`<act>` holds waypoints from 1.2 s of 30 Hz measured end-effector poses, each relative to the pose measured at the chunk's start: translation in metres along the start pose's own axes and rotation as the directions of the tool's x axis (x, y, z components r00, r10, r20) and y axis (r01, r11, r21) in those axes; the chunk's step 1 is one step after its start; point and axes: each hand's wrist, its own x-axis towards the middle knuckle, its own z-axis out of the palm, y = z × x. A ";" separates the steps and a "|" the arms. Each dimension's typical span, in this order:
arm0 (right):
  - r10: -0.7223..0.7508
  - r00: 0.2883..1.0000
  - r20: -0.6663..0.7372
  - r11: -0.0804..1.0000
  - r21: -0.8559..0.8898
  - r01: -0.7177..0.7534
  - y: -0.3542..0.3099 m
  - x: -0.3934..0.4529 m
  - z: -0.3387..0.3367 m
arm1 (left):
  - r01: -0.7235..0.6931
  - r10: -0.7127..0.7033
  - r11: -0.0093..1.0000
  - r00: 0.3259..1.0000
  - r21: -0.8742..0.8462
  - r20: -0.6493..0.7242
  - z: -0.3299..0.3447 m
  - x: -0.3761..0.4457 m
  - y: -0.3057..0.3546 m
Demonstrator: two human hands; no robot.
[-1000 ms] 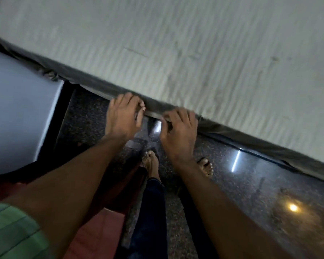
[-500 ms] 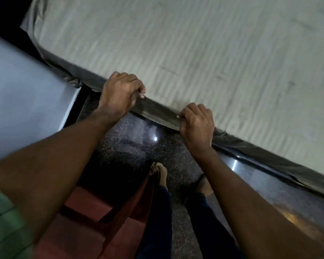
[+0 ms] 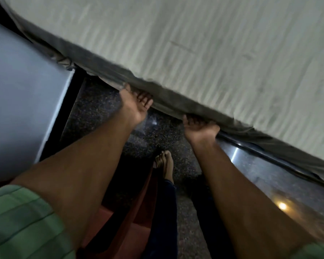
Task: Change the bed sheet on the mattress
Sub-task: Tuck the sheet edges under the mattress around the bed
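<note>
My left hand (image 3: 137,105) and right hand (image 3: 199,128) were palm-up, fingers curled under the grey sheet (image 3: 176,98) hanging along the near edge of the pale mattress (image 3: 195,43). My bare foot (image 3: 165,163) stood on the dark speckled floor (image 3: 97,109) below, a white panel (image 3: 22,100) to my left.

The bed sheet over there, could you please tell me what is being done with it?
A person stands at the side of the mattress with both arms stretched out. The left hand and the right hand are palm-up, fingers hooked under the grey bed sheet where it hangs over the mattress edge. The sheet is on the mattress, bunched near the corner.
</note>
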 end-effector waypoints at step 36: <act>-0.007 0.998 -0.062 0.976 0.219 0.021 0.049 0.015 0.054 | -0.004 0.016 0.974 0.998 -0.225 0.054 0.009 0.019 0.019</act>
